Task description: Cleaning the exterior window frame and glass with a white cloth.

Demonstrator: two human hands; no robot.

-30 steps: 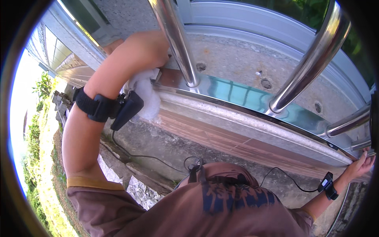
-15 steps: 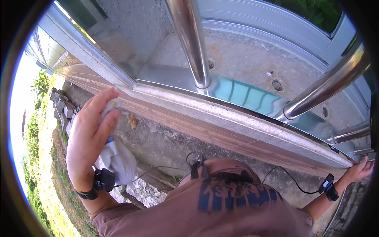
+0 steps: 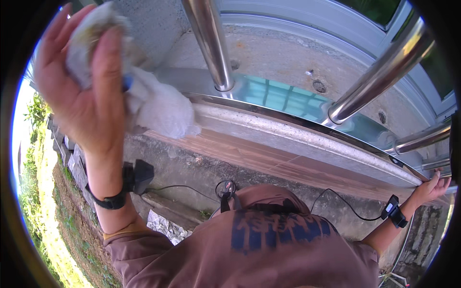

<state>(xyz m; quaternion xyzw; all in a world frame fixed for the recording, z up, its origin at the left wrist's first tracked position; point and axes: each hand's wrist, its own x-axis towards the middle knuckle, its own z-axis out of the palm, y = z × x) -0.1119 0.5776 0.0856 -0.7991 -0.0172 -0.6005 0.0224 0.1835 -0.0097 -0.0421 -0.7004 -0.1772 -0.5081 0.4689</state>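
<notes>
My left hand (image 3: 79,103) is raised at the upper left, closed around a damp-looking white cloth (image 3: 161,103). The cloth hangs from my palm toward the left end of the pale stone ledge (image 3: 283,137); whether it touches anything there I cannot tell. A small blue patch shows beside my thumb. Far off at the right edge, my right hand (image 3: 431,187) has its fingers curled at the ledge's end, around the lower part of a shiny metal railing post (image 3: 436,163). Part of that grip is hidden.
Thick steel posts (image 3: 211,48) rise from a shiny metal base strip (image 3: 281,98). Behind lie a concrete floor with holes and a white-framed window (image 3: 307,31). Below me are a black cable (image 3: 185,187), crumpled silvery sheeting (image 3: 165,226) and a planted slope (image 3: 62,216).
My left hand has risen and swung the cloth up and forward, over the ledge's left end. My right hand keeps its hold at the right while the view has shifted slightly.
</notes>
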